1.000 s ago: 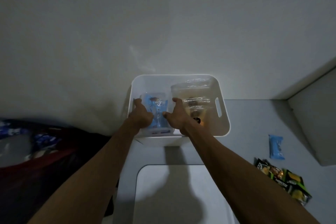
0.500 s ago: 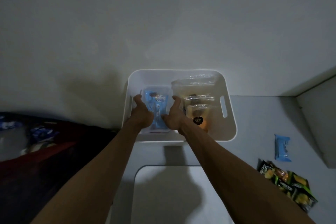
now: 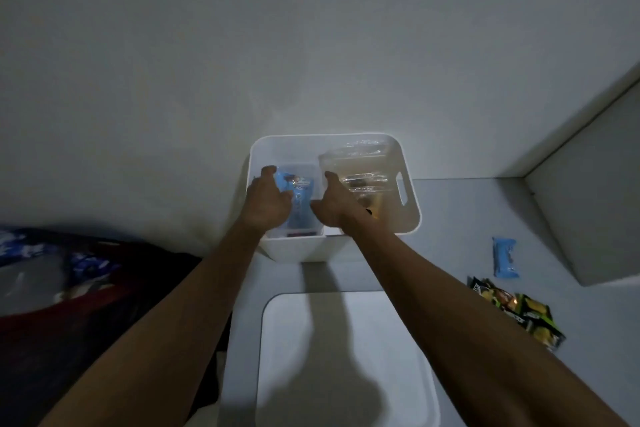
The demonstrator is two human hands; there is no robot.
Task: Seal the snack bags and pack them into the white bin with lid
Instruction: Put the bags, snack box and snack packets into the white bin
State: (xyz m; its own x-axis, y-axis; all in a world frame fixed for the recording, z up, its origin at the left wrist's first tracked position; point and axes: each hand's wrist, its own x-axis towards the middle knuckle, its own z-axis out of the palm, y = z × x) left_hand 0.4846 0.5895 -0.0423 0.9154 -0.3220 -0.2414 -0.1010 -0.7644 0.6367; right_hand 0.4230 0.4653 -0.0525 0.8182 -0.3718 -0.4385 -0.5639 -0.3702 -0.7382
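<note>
Both hands, left hand (image 3: 268, 203) & right hand (image 3: 334, 204), are gripping, it seems, the clear bag of blue snack packs (image 3: 299, 199), lowering it upright into the white bin (image 3: 410, 218) w/o crushing the neighboring bags (image 3: 360, 166).

White bin (image 3: 412, 204): plain white, no pattern. Clear bag (image 3: 300, 201) at 9 o'clock inside it: transparent, light-blue packets with white print and a small brown spot. Clear bags (image 3: 363, 166) at 3 o'clock inside: transparent, amber-tan contents, one dark round mark. Lid (image 3: 346, 374) at 6 o'clock of the bin: plain white. Worktop (image 3: 467, 218): pale grey. Blue packet (image 3: 505, 257) at 3 o'clock: light blue, dark and white print. Green packets (image 3: 519, 314) at 4 o'clock: black-green with yellow motifs. Wall (image 3: 311, 45): off-white. Cloth (image 3: 69, 288) at 8 o'clock: dark with red, blue-white patches.
</note>
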